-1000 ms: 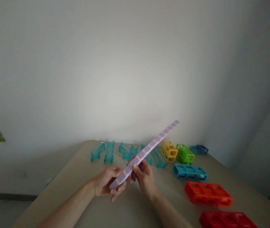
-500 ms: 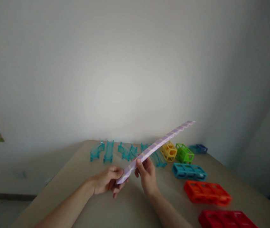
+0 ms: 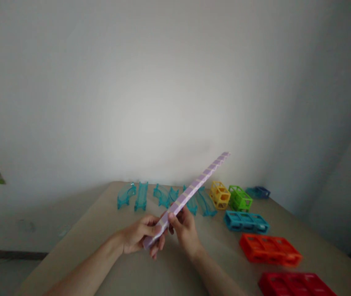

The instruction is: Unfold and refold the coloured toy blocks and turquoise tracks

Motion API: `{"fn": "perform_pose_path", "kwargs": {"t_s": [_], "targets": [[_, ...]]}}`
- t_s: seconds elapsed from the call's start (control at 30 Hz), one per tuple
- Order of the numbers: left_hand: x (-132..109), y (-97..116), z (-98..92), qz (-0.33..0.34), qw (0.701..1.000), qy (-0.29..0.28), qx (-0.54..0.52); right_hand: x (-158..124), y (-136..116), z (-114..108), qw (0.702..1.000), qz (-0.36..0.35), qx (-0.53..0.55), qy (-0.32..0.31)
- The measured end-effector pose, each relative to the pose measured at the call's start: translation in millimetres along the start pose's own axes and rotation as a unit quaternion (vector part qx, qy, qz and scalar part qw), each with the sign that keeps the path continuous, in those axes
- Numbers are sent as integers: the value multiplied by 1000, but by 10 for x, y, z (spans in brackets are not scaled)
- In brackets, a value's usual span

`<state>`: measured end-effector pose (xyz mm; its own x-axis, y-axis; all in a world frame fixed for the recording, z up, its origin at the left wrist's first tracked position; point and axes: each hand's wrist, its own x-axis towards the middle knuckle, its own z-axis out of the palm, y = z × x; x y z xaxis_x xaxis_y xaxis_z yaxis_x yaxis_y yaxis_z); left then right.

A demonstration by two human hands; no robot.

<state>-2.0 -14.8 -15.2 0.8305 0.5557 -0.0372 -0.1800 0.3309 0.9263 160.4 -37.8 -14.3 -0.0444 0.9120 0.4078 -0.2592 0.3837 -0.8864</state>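
A long lilac strip made of many small joined segments slants up and to the right above the tan table. My left hand is closed round its lower end. My right hand pinches the strip a little higher up, right beside the left. The strip's far end is free in the air in front of the white wall.
Several clear teal track pieces lie in a row at the table's far edge. To the right stand a yellow cube frame, a green one, a dark blue piece, a teal block, an orange block and a red block.
The strip's far end rose and swung back left after dipping to the right. Both hands drew closer together on its lower end.
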Motion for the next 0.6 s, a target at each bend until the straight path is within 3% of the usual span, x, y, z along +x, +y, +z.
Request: {"fn": "perform_pose_path", "kwargs": {"t_s": [0.37, 0.6], "targets": [[129, -62, 136, 94, 983, 120, 107, 27, 22, -49, 984, -11, -132, 121], [197, -78, 167, 149, 948, 211, 186, -5, -79, 1, 985, -14, -123, 119]]}}
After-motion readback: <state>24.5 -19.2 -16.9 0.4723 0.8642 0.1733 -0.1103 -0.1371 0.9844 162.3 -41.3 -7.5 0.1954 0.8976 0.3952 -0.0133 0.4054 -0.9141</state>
